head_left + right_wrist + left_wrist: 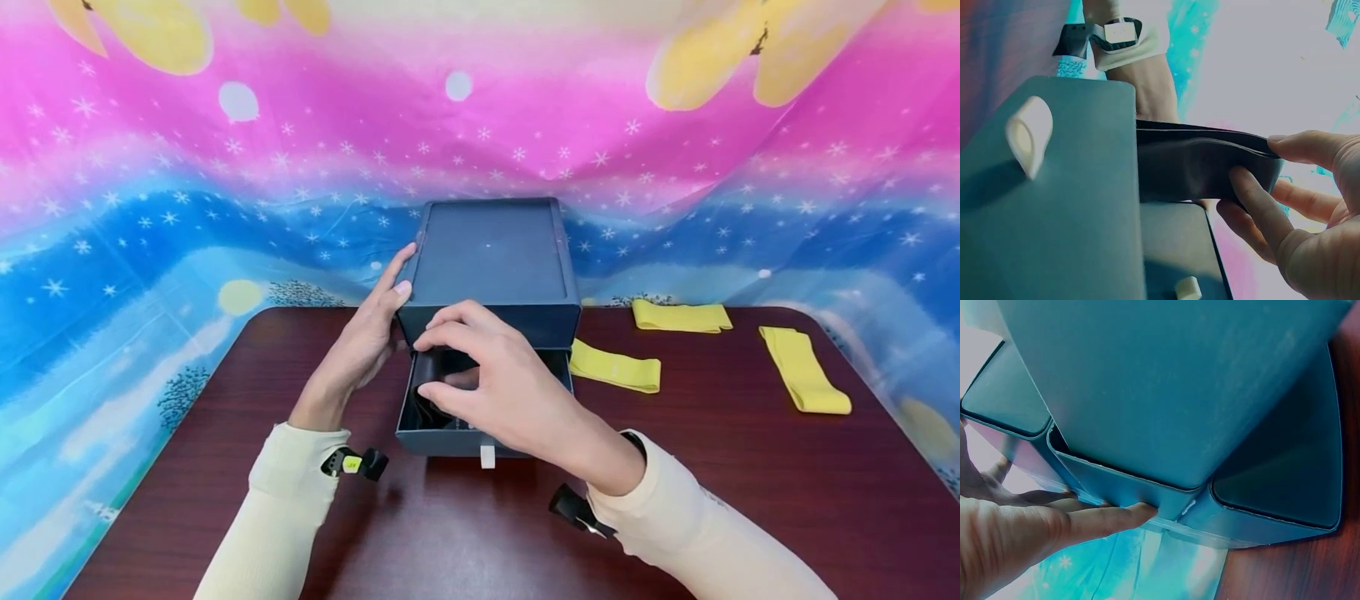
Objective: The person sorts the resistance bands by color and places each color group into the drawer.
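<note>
Black band point(1188, 169), pinched by nearer right hand point(506, 387), runs lengthwise out of drawer point(442, 444); left hand point(363, 337) straight-fingered against cabinet point(491, 254) side.

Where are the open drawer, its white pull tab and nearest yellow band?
Open drawer point(444, 443): head view, front panel
White pull tab point(1040, 125): right wrist view, loop's side
Yellow band point(618, 369): head view, middle

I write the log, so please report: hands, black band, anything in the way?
Left hand against side of box. Right hand pinching black band, partly above open drawer. No obstruction seen.
</note>
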The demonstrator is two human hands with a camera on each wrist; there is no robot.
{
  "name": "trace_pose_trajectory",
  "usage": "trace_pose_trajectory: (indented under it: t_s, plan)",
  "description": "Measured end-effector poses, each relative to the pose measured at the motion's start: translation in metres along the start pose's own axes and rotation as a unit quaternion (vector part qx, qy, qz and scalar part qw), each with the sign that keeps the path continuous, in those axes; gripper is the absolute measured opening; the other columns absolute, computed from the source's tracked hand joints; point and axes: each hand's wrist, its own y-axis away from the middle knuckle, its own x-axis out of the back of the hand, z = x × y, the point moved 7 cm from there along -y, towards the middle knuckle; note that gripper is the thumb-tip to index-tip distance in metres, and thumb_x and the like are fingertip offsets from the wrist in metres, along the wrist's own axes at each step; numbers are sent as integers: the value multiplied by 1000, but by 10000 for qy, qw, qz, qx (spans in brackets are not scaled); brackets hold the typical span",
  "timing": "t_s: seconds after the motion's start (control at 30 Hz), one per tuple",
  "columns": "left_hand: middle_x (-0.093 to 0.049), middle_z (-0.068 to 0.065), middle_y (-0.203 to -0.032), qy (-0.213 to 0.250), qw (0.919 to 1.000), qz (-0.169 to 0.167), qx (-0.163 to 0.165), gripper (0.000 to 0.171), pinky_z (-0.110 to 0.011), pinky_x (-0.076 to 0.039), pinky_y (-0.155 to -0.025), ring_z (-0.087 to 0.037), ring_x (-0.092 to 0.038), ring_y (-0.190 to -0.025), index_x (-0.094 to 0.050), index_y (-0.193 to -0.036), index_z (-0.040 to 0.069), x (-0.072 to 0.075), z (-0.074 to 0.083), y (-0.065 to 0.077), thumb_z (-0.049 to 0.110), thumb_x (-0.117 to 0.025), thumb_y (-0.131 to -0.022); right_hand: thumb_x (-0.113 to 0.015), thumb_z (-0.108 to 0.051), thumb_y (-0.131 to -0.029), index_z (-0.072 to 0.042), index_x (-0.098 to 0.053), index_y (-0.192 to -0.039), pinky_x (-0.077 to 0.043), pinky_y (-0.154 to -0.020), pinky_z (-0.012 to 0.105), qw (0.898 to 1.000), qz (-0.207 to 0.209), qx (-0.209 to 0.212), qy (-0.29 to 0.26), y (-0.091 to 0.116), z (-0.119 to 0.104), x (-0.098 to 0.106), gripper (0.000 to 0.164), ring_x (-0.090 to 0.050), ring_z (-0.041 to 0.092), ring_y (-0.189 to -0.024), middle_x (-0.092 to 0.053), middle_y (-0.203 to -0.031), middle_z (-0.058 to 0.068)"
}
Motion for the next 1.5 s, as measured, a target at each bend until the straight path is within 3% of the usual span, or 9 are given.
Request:
trace_pose_trajectory:
  t_s: [0.37,0.7,0.93,1.27,1.5]
  plan:
    - [-60,-9,-102,-98,9999,95,48,56,-30,-58,-73,-14,-65,-83,-17,-163,51,2,-4,1,45,-39,-112,-77,-3,-93,-5,-71,-123,-60,-87,23,9998,26,74,-176,-6,-5,-3,31,-60,18,-122,-57,-133,6]
    - [-52,-20,-138,-81,9999,108,61,56,-30,-57,-70,-17,-69,-86,-17,-164,51,0,-3,0,45,-38,-112,-78,-4,-93,-5,-71,-122,-61,-88,27,9995,-72,-296,-18,8,22,3,30,-62,20,-118,-57,-132,5]
    - [-42,-19,-152,-65,9998,155,139,56,-40,-59,-86,-20,-68,-103,-17,-163,53,1,-3,0,46,-39,-112,-81,-4,-91,-8,-72,-122,-61,-87,26,9978,-179,-459,454,25,39,12,32,-62,20,-116,-57,-132,4]
    - [-37,-15,-159,-92,9997,149,175,56,-44,-57,-92,-22,-66,-111,-16,-163,54,2,-4,0,47,-39,-112,-81,-10,-92,-12,-74,-121,-59,-96,37,9882,-505,-613,1311,45,58,18,30,-61,17,-118,-59,-129,-1]
    - [-37,-16,-159,-82,9997,175,165,56,-44,-57,-92,-23,-66,-113,-17,-163,54,3,-4,0,46,-40,-112,-81,-11,-91,-13,-74,-120,-58,-93,39,9778,-605,-632,1903,52,66,24,30,-62,17,-112,-61,-126,-1]
